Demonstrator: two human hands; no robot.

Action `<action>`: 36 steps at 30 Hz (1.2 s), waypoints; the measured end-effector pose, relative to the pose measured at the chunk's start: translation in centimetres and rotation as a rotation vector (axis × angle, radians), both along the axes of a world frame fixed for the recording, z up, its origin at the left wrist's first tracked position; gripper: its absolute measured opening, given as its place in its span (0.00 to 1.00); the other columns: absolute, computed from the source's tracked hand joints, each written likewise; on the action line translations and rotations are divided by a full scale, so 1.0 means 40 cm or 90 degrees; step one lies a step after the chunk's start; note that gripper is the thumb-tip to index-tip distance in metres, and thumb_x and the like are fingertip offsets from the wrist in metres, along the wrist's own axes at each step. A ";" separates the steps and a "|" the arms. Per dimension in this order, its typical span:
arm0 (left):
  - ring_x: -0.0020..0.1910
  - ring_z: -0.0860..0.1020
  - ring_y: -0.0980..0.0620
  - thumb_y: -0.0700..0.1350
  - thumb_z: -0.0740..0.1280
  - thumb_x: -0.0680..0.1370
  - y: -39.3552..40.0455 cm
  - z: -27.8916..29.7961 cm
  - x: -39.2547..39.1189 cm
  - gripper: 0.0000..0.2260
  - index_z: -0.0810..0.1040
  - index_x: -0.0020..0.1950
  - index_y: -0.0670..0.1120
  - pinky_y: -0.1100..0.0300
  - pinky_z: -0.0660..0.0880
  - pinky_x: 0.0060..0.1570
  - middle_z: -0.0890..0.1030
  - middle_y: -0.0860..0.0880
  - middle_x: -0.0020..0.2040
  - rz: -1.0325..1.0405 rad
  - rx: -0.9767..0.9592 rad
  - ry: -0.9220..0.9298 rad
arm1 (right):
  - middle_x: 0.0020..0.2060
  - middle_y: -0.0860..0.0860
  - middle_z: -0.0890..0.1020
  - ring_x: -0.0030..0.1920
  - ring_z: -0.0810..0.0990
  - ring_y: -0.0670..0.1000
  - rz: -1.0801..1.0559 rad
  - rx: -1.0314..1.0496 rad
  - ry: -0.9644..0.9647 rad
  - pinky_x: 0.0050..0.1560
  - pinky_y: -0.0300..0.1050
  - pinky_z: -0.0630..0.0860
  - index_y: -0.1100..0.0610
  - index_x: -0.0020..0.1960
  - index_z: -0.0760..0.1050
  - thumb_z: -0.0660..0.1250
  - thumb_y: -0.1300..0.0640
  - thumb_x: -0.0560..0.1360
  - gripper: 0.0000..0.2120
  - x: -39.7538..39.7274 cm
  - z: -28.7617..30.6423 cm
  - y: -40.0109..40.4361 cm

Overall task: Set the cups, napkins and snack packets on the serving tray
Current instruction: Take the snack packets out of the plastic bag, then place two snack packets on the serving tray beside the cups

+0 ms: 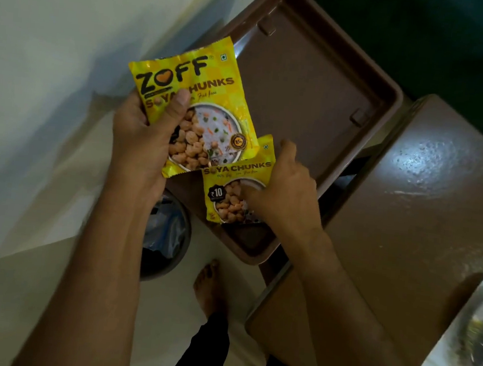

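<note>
Yellow soya-chunk packet [194, 103] sits clamped in your left hand [142, 139], thumb on its front, held over the brown tray's [316, 81] left edge. Your right hand [286, 192] pinches a second packet [234, 188] just below it, low over the tray's near end, possibly touching it.

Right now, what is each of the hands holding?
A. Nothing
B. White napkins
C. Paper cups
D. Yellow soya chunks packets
D: the left hand grips one yellow soya chunks packet, and the right hand grips a second yellow packet above the brown plastic tray.
</note>
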State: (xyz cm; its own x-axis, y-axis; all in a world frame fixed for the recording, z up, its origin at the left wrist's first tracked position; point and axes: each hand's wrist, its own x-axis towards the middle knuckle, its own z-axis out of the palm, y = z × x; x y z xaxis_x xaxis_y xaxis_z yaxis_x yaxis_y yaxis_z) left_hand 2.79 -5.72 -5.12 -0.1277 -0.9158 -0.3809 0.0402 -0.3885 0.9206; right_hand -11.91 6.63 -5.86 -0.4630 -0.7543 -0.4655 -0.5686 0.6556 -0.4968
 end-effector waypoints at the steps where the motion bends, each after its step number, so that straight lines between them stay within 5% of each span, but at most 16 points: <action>1: 0.58 0.87 0.44 0.43 0.73 0.81 0.000 0.002 0.004 0.14 0.81 0.65 0.41 0.47 0.85 0.56 0.89 0.48 0.57 0.003 0.003 0.002 | 0.57 0.55 0.82 0.55 0.82 0.60 -0.033 0.007 -0.024 0.46 0.46 0.70 0.58 0.69 0.65 0.79 0.46 0.71 0.36 -0.004 0.000 -0.006; 5: 0.57 0.87 0.46 0.43 0.73 0.81 -0.002 0.005 0.022 0.06 0.83 0.57 0.48 0.48 0.85 0.55 0.89 0.51 0.54 0.012 0.013 0.010 | 0.47 0.49 0.85 0.48 0.84 0.50 -0.143 -0.001 -0.133 0.43 0.49 0.80 0.56 0.56 0.80 0.81 0.51 0.69 0.20 -0.029 -0.011 -0.026; 7: 0.58 0.87 0.46 0.43 0.72 0.81 -0.003 0.006 0.027 0.05 0.83 0.57 0.49 0.46 0.84 0.58 0.89 0.51 0.54 0.009 0.017 0.017 | 0.45 0.49 0.88 0.46 0.87 0.49 -0.234 -0.043 -0.218 0.50 0.53 0.86 0.55 0.52 0.84 0.81 0.56 0.69 0.13 -0.047 -0.018 -0.024; 14: 0.62 0.86 0.44 0.44 0.75 0.79 0.000 -0.008 0.035 0.16 0.80 0.65 0.44 0.39 0.81 0.64 0.87 0.46 0.62 -0.048 0.027 0.016 | 0.55 0.55 0.88 0.53 0.89 0.57 -0.435 -0.221 -0.471 0.56 0.61 0.85 0.60 0.64 0.79 0.75 0.69 0.73 0.20 -0.120 0.009 -0.004; 18: 0.61 0.86 0.43 0.44 0.79 0.71 0.008 -0.009 0.044 0.30 0.76 0.70 0.38 0.42 0.83 0.60 0.86 0.44 0.62 -0.071 0.026 0.003 | 0.55 0.58 0.88 0.53 0.89 0.60 -0.470 -0.285 -0.500 0.56 0.63 0.85 0.62 0.64 0.80 0.79 0.66 0.70 0.24 -0.122 0.009 0.010; 25: 0.60 0.86 0.43 0.38 0.81 0.69 0.029 -0.009 0.044 0.31 0.76 0.71 0.40 0.45 0.84 0.56 0.86 0.44 0.62 -0.138 0.015 -0.041 | 0.54 0.58 0.88 0.51 0.89 0.60 -0.476 -0.268 -0.459 0.53 0.66 0.85 0.63 0.62 0.81 0.82 0.70 0.64 0.28 -0.130 -0.005 0.062; 32: 0.61 0.86 0.47 0.39 0.72 0.80 0.074 0.023 0.018 0.12 0.82 0.62 0.50 0.44 0.82 0.63 0.88 0.49 0.60 -0.133 0.040 -0.026 | 0.50 0.57 0.89 0.49 0.89 0.60 -0.501 -0.280 -0.503 0.53 0.68 0.84 0.60 0.59 0.82 0.81 0.67 0.66 0.22 -0.167 0.022 0.117; 36: 0.62 0.86 0.47 0.40 0.72 0.81 0.119 0.051 -0.017 0.14 0.81 0.67 0.47 0.45 0.82 0.63 0.87 0.48 0.62 -0.152 0.045 -0.024 | 0.52 0.58 0.89 0.51 0.89 0.62 -0.521 -0.313 -0.536 0.54 0.69 0.83 0.60 0.59 0.81 0.79 0.67 0.69 0.20 -0.195 0.054 0.172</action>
